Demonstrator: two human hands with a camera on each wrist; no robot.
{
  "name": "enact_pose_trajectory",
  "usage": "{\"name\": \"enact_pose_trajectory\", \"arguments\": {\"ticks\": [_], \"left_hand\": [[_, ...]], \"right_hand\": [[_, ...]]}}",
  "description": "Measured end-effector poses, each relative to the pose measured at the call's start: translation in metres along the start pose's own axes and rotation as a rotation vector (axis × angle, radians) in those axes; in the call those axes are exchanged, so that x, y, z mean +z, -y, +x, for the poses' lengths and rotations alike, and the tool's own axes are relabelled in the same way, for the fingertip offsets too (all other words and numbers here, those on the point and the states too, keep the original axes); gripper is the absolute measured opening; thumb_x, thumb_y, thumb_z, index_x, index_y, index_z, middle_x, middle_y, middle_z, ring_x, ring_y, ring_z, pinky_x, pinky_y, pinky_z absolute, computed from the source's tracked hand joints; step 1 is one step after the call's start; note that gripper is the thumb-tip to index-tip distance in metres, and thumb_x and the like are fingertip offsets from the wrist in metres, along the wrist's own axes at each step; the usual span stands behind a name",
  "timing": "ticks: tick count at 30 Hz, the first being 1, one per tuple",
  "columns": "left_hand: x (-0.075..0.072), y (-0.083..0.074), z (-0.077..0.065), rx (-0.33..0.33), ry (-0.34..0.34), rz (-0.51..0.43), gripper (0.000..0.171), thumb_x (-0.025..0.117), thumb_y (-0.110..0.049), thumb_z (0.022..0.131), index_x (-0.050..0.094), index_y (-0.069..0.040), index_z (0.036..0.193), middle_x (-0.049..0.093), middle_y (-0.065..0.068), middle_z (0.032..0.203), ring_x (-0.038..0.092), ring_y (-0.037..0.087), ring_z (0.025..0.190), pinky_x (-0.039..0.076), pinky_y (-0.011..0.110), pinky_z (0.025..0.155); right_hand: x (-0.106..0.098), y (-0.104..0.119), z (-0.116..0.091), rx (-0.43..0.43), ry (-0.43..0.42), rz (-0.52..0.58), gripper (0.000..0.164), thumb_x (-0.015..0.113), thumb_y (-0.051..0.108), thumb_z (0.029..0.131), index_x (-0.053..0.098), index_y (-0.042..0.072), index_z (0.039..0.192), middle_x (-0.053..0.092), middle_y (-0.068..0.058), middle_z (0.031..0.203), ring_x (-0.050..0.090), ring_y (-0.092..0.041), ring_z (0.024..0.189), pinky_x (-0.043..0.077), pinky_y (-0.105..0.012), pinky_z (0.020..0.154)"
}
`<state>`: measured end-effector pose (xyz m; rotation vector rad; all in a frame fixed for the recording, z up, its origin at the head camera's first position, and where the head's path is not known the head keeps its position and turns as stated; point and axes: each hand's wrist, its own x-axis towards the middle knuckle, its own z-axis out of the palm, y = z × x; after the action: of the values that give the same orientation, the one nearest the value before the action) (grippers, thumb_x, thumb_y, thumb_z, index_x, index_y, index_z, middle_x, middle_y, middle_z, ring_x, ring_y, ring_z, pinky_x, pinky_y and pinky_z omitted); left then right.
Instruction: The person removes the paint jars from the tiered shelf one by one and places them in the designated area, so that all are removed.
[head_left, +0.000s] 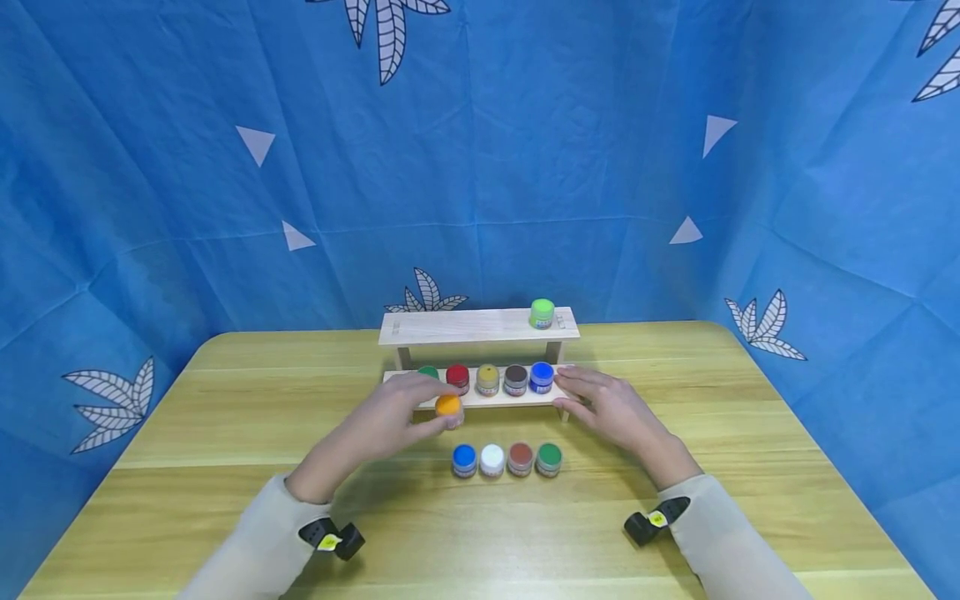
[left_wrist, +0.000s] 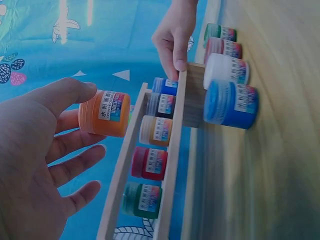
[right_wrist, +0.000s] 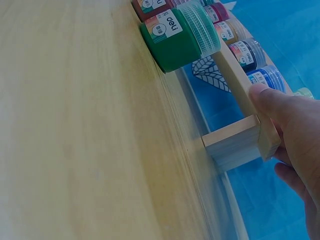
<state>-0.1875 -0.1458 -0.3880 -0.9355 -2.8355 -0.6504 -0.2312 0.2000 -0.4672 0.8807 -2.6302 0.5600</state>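
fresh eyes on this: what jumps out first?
The orange paint jar pinched by the left hand, near the wooden rack. Then five jars in a row on the lower shelf, whose right end the right hand grips. Last, the light-green jar, alone at the upper shelf's right end.

The wooden table (head_left: pixel 525 542) has yellow-brown stripes and round back corners, and a big creased blue cloth (head_left: pixel 480 183) hangs behind its back edge and along its left and right edges. On the cloth are bunches of white leaves (head_left: pixel 111 388) with dark lines, one past the left edge, one by the back right corner and one above the middle of the back edge, with pale triangles (head_left: pixel 257 142) higher up. The left wrist view shows a small pink spotted shape (left_wrist: pixel 18 78) there too, perhaps a petal.
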Motion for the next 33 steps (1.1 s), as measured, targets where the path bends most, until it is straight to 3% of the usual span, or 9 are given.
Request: {"name": "enact_pose_trajectory", "arguments": {"ticks": [7,18,33], "left_hand": [[0.009,0.006,-0.011,-0.045,0.016,-0.039,0.044,0.067,-0.049,0.090,0.068,-0.020,0.124,0.066,-0.003,0.122,0.057,0.021,0.116,0.046,0.046,0.100],[0.021,0.019,-0.023,-0.010,0.015,-0.047,0.043,0.068,-0.047,0.090,0.069,-0.018,0.121,0.067,-0.001,0.121,0.060,0.020,0.114,0.047,0.043,0.099],[0.040,0.030,-0.029,-0.055,0.165,-0.046,0.040,0.068,-0.041,0.091,0.068,-0.016,0.122,0.067,-0.003,0.116,0.059,0.018,0.112,0.047,0.039,0.098]], "right_hand": [[-0.002,-0.001,0.001,0.016,0.016,0.004,0.046,0.067,0.039,0.093,0.064,0.012,0.130,0.061,-0.005,0.133,0.057,-0.026,0.122,0.045,-0.046,0.101],[-0.002,-0.001,0.001,0.001,-0.001,0.006,0.045,0.069,0.037,0.092,0.065,0.012,0.129,0.062,-0.005,0.132,0.057,-0.026,0.121,0.045,-0.046,0.101],[-0.001,0.001,-0.001,0.008,0.003,0.015,0.046,0.067,0.038,0.093,0.064,0.011,0.130,0.061,-0.006,0.132,0.057,-0.027,0.122,0.045,-0.047,0.101]]}}
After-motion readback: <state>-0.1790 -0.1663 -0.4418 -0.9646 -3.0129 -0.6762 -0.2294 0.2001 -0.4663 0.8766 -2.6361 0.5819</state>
